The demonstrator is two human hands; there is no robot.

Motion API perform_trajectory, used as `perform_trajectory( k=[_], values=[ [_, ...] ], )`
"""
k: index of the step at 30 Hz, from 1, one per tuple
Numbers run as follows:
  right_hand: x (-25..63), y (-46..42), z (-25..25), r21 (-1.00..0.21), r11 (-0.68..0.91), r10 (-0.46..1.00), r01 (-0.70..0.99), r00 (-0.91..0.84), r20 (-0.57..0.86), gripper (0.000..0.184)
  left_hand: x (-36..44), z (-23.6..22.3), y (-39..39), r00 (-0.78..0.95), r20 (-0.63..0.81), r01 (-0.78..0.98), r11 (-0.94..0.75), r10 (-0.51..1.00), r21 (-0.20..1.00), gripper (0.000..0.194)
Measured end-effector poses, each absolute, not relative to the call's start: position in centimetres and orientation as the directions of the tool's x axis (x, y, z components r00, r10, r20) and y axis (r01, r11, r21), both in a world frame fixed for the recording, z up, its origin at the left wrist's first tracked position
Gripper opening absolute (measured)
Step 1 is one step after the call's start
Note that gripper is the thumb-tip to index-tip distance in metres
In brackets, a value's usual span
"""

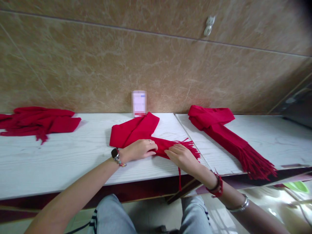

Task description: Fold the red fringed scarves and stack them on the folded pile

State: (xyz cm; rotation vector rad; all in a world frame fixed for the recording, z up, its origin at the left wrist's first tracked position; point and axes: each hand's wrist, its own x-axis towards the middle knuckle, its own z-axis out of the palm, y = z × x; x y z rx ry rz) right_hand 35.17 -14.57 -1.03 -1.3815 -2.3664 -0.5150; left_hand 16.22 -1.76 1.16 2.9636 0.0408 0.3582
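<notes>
A folded red scarf (131, 131) lies on the white table in front of me, its fringe spreading to the right and one strand hanging over the front edge. My left hand (141, 150) is closed on the scarf's near edge, thumb and bent fingers pressed together around the cloth. Close to the fringe, my right hand (181, 156) grips the same strip of cloth with curled fingers. The fingertips of both hands are partly hidden against the fabric.
A second red scarf (214, 122), folded over with fringe toward the front edge, lies to the right. Another red scarf (48, 120) is bunched at the left. A blurred phone-like device (139, 102) leans on the tiled wall behind the white table (73, 165).
</notes>
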Motion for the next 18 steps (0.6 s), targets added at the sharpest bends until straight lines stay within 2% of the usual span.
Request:
perform_trajectory(
  k=[5, 8, 12, 18],
  values=[
    [35.7, -14.3, -1.2, -0.048, 0.410, 0.785, 0.911, -0.325, 0.528, 0.023, 16.3, 0.4, -1.3, 0.963, 0.264, 0.016, -0.985, 0.062, 0.173, 0.017],
    [35.8, -14.3, -1.4, -0.067, 0.374, 0.792, 0.925, -0.281, 0.541, 0.024, 16.3, 0.3, -1.3, 0.957, 0.280, 0.029, -0.986, 0.074, 0.164, 0.017],
    [36.0, -14.5, -1.5, 0.086, 0.440, 0.688, 0.894, -0.397, 0.607, 0.029, 16.3, 0.5, -1.6, 0.957, 0.281, 0.043, -0.994, 0.070, 0.102, 0.015],
    [37.3, -14.5, -0.5, 0.299, 0.485, 0.558, 0.822, -0.554, 0.618, 0.029, 16.1, 1.2, -2.0, 0.940, 0.342, 0.037, -0.990, -0.013, -0.138, 0.019]
  ],
)
